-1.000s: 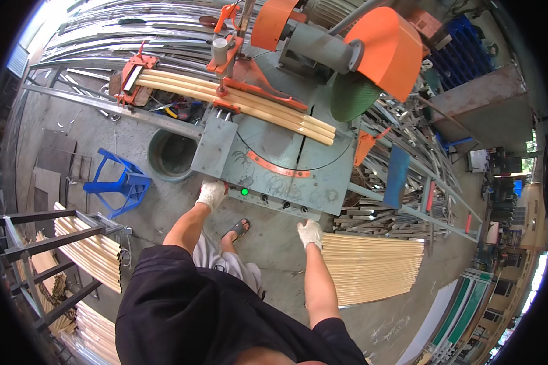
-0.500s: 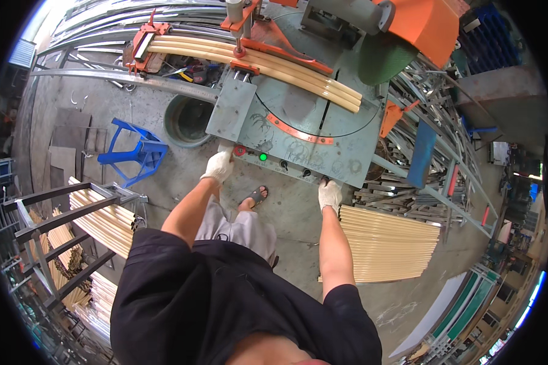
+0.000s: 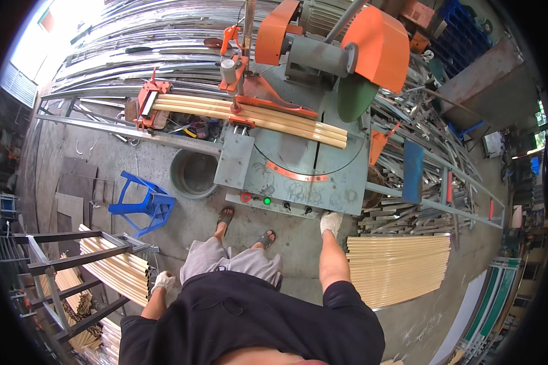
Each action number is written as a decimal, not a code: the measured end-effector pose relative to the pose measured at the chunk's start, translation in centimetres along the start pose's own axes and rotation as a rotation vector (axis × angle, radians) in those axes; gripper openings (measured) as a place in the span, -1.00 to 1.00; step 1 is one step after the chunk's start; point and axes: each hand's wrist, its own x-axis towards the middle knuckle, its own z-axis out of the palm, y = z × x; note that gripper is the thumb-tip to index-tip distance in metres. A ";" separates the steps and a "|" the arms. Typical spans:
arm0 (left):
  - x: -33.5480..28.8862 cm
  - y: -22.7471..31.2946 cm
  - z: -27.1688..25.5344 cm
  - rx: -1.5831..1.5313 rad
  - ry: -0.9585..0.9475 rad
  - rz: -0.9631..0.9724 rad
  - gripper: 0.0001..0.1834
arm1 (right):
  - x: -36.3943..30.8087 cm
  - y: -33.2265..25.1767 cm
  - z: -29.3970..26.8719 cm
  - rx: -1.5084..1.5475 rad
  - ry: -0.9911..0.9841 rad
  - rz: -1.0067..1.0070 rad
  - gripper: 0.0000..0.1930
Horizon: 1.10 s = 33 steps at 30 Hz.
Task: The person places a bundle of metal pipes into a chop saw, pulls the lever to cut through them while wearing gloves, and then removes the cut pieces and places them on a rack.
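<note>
My right hand [image 3: 330, 223], in a white work glove, is closed at the right end of the control strip on the front of a grey cutting saw [image 3: 237, 159]; its fingertips hide whatever they grip. My left hand [image 3: 163, 281], gloved too, is low at my left side with nothing seen in it, its fingers loosely apart. It is beside the ends of a stack of cream tubes [image 3: 119, 267] on a dark metal rack [image 3: 79, 258]. Several cream tubes [image 3: 286, 123] lie across the saw table under an orange clamp [image 3: 242, 121]. A green lamp [image 3: 267, 201] glows on the strip.
An orange blade guard [image 3: 380, 45] rises over the saw's right side. A blue plastic stool [image 3: 143, 204] and a round tub [image 3: 193, 173] stand left of the saw. More cream tubes [image 3: 399, 267] lie at the right. Metal bars [image 3: 109, 55] are heaped behind.
My left hand has left the saw's left front corner and dropped back to my side by the rack. My right hand stays at the control strip. The view has shifted, showing more behind the saw.
</note>
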 end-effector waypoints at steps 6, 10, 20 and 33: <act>1.4 2.2 -5.4 -0.077 -0.227 0.018 -0.59 | -0.7 0.4 -2.7 0.553 -0.257 0.464 -0.55; 7.1 3.9 -9.1 -0.414 -0.059 0.126 -0.66 | -1.0 -3.7 -17.3 0.696 -0.308 0.228 -0.62; 16.3 11.9 -16.3 -0.614 -0.082 0.336 -0.73 | -15.8 -42.1 -79.0 0.420 0.863 -1.022 -0.45; 18.9 -8.8 -5.3 -1.128 -0.397 -0.189 -0.82 | -11.4 -54.4 -80.6 -0.308 0.060 -0.264 -0.40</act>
